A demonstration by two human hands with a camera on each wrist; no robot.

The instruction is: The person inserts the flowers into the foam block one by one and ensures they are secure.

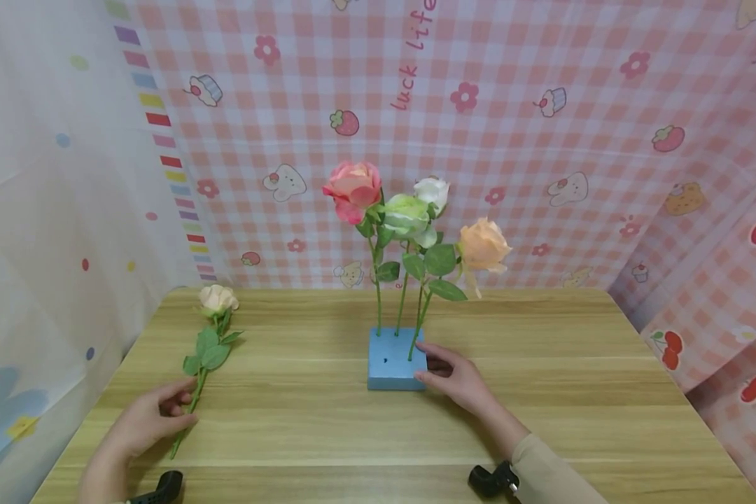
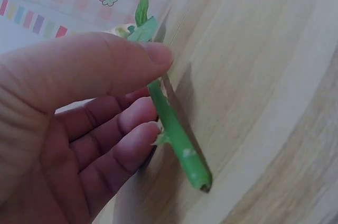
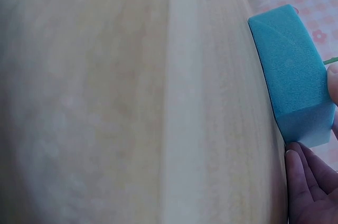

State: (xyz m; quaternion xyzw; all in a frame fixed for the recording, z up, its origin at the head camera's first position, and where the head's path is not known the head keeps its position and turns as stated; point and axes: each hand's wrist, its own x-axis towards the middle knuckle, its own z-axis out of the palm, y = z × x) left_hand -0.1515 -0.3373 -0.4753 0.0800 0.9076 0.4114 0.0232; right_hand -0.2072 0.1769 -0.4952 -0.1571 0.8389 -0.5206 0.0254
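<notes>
A cream rose (image 1: 218,299) lies on the wooden table (image 1: 573,392) at the left, its green stem (image 1: 192,399) running toward me. My left hand (image 1: 185,409) pinches that stem (image 2: 177,139) near its cut end between thumb and fingers (image 2: 132,123). A blue foam block (image 1: 393,364) stands mid-table with a pink rose (image 1: 353,189), a green-white rose (image 1: 408,213), a white rose (image 1: 431,190) and an orange rose (image 1: 484,245) upright in it. My right hand (image 1: 425,364) rests against the block's right side (image 3: 288,71), thumb on top, fingers (image 3: 303,182) straight at its near corner.
Pink checked cloth (image 1: 542,140) hangs behind and to the right of the table, a pale dotted cloth (image 1: 50,210) to the left. A small dark hole (image 1: 385,362) shows in the block's top. Black wrist mounts (image 1: 491,479) sit at the near edge.
</notes>
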